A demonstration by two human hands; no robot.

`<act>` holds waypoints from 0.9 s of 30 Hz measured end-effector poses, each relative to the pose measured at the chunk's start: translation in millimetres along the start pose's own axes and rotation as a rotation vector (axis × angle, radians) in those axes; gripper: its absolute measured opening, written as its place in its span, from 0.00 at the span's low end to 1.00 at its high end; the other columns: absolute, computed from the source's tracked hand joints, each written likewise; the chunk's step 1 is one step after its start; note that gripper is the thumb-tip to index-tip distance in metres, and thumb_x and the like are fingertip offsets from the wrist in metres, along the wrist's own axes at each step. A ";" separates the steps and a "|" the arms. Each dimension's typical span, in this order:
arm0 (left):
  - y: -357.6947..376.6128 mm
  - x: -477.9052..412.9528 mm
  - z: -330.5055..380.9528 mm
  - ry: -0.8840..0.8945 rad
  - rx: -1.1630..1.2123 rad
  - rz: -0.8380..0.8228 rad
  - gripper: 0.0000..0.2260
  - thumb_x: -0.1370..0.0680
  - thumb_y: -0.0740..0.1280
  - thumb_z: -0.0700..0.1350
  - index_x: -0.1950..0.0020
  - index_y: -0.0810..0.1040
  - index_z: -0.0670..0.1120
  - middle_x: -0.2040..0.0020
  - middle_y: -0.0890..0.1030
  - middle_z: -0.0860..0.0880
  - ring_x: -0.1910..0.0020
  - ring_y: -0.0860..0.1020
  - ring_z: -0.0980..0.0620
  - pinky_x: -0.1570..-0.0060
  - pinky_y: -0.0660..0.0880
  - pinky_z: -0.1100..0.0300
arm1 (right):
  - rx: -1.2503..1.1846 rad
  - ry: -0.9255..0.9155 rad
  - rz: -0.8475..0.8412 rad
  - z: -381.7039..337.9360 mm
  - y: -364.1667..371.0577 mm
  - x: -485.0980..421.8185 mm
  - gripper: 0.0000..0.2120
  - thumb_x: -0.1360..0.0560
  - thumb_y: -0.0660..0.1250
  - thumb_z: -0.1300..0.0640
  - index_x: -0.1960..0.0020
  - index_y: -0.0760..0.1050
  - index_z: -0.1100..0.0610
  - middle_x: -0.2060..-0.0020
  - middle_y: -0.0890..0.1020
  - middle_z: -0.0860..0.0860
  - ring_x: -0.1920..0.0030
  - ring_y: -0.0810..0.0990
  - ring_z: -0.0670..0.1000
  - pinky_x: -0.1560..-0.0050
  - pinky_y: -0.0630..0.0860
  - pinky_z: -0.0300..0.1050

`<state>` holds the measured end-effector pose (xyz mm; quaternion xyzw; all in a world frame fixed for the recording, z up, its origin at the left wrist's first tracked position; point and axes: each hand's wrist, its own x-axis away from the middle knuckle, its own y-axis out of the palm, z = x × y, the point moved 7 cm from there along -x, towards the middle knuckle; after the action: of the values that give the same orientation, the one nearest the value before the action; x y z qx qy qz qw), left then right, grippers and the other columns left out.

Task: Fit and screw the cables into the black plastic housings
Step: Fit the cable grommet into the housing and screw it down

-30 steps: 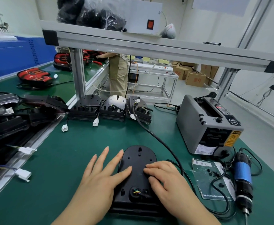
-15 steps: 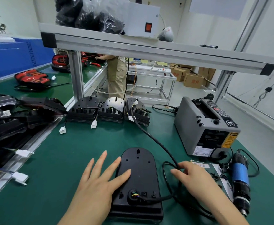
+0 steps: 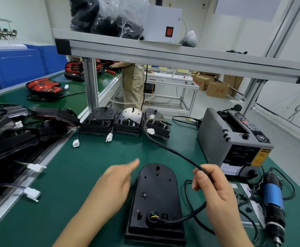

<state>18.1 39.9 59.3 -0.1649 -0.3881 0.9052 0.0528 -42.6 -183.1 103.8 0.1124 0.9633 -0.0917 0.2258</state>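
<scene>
One black arch-topped plastic housing [image 3: 156, 196] lay flat on the green bench mat [image 3: 92, 166] before you, its black round cable [image 3: 174, 151] plugged in at the near end. Your right hand [image 3: 215, 189] pinched that cable just right of the housing; your left hand [image 3: 113, 186], blurred, hung with fingers straight at its left.

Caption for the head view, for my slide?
Right hand pinches the black round cable running into the black arched plastic housing on the green mat; left hand open beside it.
</scene>
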 end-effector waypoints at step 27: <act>-43.4 -51.3 -43.5 -0.469 0.356 0.021 0.17 0.23 0.65 0.54 0.67 0.79 0.45 0.81 0.69 0.53 0.84 0.67 0.55 0.80 0.63 0.69 | 0.142 0.517 -0.009 64.5 -6.8 16.8 0.09 0.20 0.60 0.57 0.48 0.76 0.47 0.64 0.84 0.45 0.59 0.81 0.45 0.59 0.70 0.41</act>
<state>79.7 88.3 75.7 0.0567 -0.2229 0.9730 -0.0198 -32.3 -201.4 40.1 0.1433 0.9806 -0.1285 -0.0367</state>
